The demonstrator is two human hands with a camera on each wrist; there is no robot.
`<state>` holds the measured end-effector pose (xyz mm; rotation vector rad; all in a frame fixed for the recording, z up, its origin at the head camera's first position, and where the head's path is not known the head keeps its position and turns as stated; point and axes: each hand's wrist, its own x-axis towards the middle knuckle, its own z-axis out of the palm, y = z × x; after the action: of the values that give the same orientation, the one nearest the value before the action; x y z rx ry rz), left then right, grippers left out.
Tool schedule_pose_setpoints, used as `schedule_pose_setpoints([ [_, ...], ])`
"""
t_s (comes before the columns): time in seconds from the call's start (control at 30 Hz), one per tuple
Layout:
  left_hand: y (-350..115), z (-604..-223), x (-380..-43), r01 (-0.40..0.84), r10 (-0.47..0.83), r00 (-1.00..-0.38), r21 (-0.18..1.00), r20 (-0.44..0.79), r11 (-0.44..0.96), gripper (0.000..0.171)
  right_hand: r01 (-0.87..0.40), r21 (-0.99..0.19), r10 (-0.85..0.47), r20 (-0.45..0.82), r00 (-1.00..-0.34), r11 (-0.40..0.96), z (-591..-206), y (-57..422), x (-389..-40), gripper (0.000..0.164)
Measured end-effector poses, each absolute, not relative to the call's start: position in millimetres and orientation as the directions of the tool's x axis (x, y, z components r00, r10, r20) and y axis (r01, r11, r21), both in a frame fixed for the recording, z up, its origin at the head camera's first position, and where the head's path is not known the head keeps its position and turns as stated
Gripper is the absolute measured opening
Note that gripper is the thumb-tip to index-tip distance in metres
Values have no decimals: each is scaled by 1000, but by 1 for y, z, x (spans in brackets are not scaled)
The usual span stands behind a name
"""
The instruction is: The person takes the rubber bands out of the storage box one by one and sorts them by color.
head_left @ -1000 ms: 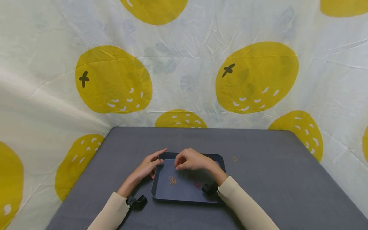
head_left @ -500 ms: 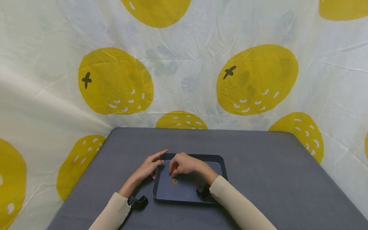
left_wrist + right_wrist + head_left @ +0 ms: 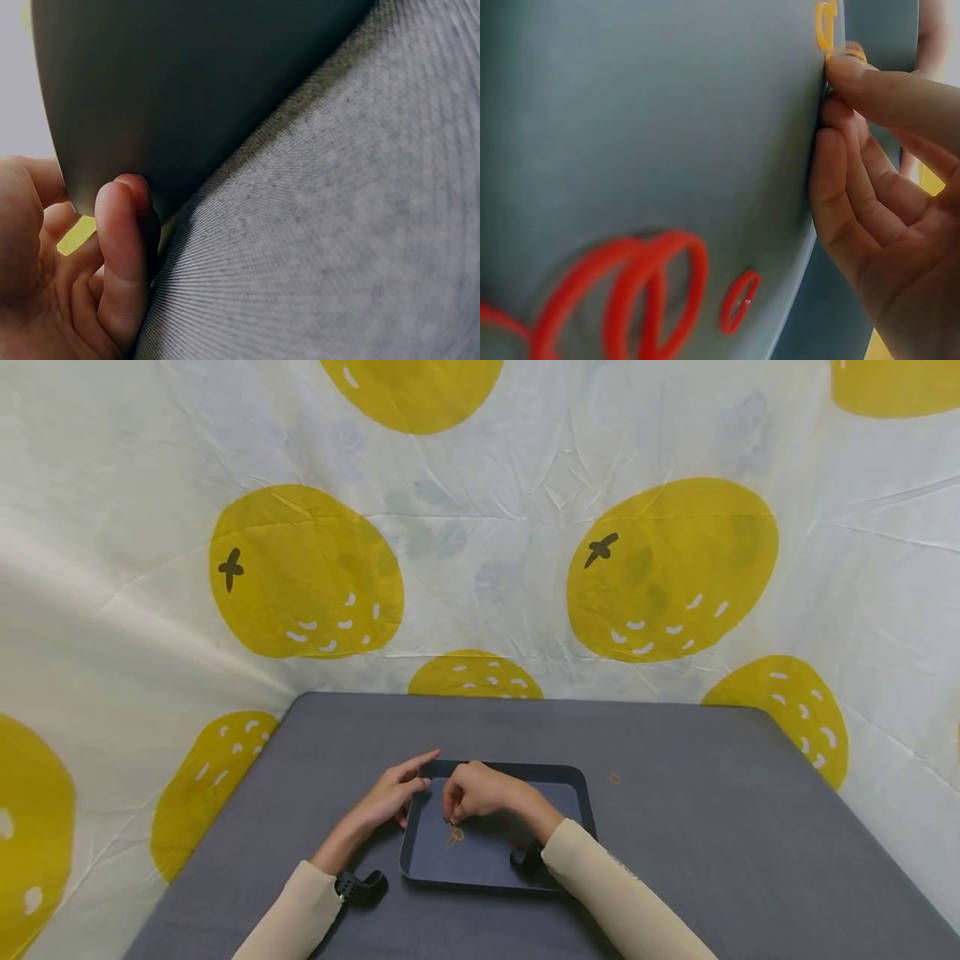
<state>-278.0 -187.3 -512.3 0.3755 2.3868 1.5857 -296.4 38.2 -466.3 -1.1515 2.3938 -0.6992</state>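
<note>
So, looks like it's pick-up time: the right hand (image 3: 480, 792) pinches an orange band (image 3: 849, 52) between thumb and finger, right by the other orange bands (image 3: 455, 837) lying in the tray (image 3: 465, 884). Meanwhile the left hand (image 3: 386, 795) grips the tray's far left corner. I'd say the next move calls for a snug pinch and a careful lift so the others don't tag along. Compared to a second ago, the right hand is nearer the person, fingertips at the cluster instead of behind it.

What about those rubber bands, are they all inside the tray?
No, the head view shows one orange rubber band lying outside the tray, on the gray cloth to its right.
</note>
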Motion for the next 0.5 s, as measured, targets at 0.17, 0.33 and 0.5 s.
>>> schedule_pose_setpoints([
  [0.17, -186, -512, -277, 74, 343, -937, 922, -66, 381, 56, -618, -570, -802, -127, -584, 541, -468, 38, -296, 18],
  [0.33, -187, -517, -279, 62, 327, -942, 921, -73, 384, 54, -632, -555, -805, -124, -580, 540, -468, 38, -296, 19],
  [0.5, -187, -518, -279, 63, 329, -941, 921, -73, 385, 53, -628, -563, -807, -126, -577, 537, -468, 39, -296, 17],
])
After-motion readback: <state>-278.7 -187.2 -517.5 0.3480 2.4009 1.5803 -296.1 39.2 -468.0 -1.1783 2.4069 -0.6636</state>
